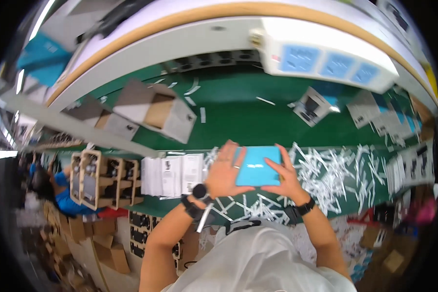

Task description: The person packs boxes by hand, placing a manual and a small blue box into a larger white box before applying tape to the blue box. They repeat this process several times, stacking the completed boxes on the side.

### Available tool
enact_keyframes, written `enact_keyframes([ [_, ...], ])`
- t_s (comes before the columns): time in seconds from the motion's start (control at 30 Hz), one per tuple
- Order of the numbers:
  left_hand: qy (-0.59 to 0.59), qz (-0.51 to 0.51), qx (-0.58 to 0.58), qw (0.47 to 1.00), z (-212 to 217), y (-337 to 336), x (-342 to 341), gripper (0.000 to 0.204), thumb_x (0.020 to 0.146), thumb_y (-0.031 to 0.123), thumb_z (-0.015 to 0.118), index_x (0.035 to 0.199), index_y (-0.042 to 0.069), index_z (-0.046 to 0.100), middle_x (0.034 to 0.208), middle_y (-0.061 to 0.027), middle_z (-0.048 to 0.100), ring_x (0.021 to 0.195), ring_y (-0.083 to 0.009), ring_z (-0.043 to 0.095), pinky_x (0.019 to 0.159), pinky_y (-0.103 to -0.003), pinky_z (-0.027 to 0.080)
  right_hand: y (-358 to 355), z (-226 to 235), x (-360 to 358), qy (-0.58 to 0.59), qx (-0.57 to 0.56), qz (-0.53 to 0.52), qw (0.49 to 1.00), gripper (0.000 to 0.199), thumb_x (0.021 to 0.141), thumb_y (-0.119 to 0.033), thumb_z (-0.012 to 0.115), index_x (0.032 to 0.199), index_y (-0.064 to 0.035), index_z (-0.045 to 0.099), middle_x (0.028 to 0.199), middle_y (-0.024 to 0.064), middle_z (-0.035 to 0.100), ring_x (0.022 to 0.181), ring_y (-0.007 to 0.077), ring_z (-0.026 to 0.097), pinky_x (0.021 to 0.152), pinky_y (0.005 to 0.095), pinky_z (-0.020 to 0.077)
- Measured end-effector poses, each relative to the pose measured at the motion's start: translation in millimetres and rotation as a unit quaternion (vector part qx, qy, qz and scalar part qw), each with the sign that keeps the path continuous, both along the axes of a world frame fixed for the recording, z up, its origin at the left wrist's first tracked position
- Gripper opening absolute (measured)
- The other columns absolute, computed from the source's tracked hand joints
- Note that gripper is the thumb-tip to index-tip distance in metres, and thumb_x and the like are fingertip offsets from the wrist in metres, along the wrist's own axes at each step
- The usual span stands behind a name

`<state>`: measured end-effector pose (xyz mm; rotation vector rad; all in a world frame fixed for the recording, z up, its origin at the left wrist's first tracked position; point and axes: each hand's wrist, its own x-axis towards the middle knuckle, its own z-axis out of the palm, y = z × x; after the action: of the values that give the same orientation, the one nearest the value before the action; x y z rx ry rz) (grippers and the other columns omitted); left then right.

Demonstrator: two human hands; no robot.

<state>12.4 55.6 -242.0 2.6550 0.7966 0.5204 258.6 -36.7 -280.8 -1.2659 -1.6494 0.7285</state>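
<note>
**Op 1:** Green worktop (pixel 238 117) across the whole view, on a busy packing line. White paper strips (pixel 336 170) lie scattered thick on the right, and a stack of printed white leaflets (pixel 173 175) sits just left of my hands. What do you read from the feed?

**Op 2:** I see the flat blue box (pixel 258 165) held between both hands, above the near edge of the worktop. My left hand (pixel 224 170) is spread nearly flat, fingers fanned, palm against the box's left side. My right hand (pixel 284 173) is cupped on its right edge and lower corner, fingers partly curled.

**Op 1:** How far along would you say?

**Op 2:** My guess is mid-step. The box looks closed and is up in the hands, not set down. Whether anything is inside, I cannot tell. The leaflet stack is still tall and more packs (pixel 404 168) wait at the right, so plenty appears left.

**Op 1:** And around it?

**Op 2:** Open grey cartons (pixel 155 109) stand at the far left of the worktop, wooden racks (pixel 100 177) of dark parts beside the leaflets, a white overhead unit with blue panels (pixel 326 61) above. A person in a blue shirt (pixel 63 192) works far left; brown cartons (pixel 92 243) lie on the floor.
</note>
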Motion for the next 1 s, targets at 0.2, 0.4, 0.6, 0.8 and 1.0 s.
enact_keyframes([
  [0.2,0.076,-0.134,-0.043,0.987,7,26,-31,0.112,0.069,0.061,0.077,0.151,0.002,0.029,0.146,-0.0327,0.031,0.132,-0.0503,0.037,0.113,-0.057,0.029,-1,5,4,0.012,-0.067,0.029,0.997,0.084,0.055,-0.029,0.093,0.13,-0.0036,0.063,0.155,0.0284,0.028,0.129,0.0374,0.051,0.101,0.0409,0.0464],
  [0.4,0.276,0.333,0.19,0.881,51,182,-48,0.027,0.084,0.022,0.063,0.103,0.003,0.068,0.102,-0.0182,0.067,0.094,-0.0314,0.065,0.072,-0.035,0.054,44,-19,33,0.046,0.057,-0.078,0.994,0.079,0.058,-0.021,0.09,0.13,-0.0024,0.062,0.154,0.0239,0.031,0.139,0.0363,0.04,0.111,0.0443,0.0364],
  [0.6,0.318,0.533,0.087,0.779,-28,212,-88,0.024,0.091,0.02,0.056,0.104,0.007,0.071,0.119,-0.0181,0.062,0.101,-0.0334,0.066,0.071,-0.041,0.056,141,-16,77,-0.116,0.06,-0.309,0.942,0.075,0.066,-0.021,0.087,0.134,-0.0053,0.06,0.15,0.0251,0.035,0.135,0.038,0.044,0.109,0.0427,0.039],
  [0.8,0.259,0.367,0.051,0.892,-17,127,-74,0.035,0.086,0.016,0.059,0.118,0.005,0.065,0.132,-0.0217,0.054,0.078,-0.034,0.07,0.064,-0.042,0.059,138,-12,115,-0.18,0.064,-0.309,0.932,0.073,0.072,-0.02,0.084,0.137,-0.0032,0.055,0.14,0.0227,0.049,0.12,0.0353,0.055,0.099,0.0393,0.0457],
  [1.0,-0.039,-0.027,0.088,0.995,-14,-29,4,0.036,0.08,0.014,0.063,0.115,0.007,0.062,0.137,-0.0118,0.056,0.127,-0.0357,0.054,0.1,-0.041,0.051,-16,8,8,0.144,-0.053,-0.106,0.983,0.076,0.071,-0.004,0.073,0.141,0.0007,0.044,0.136,0.0116,0.053,0.101,0.0189,0.06,0.088,0.0323,0.0492],
])
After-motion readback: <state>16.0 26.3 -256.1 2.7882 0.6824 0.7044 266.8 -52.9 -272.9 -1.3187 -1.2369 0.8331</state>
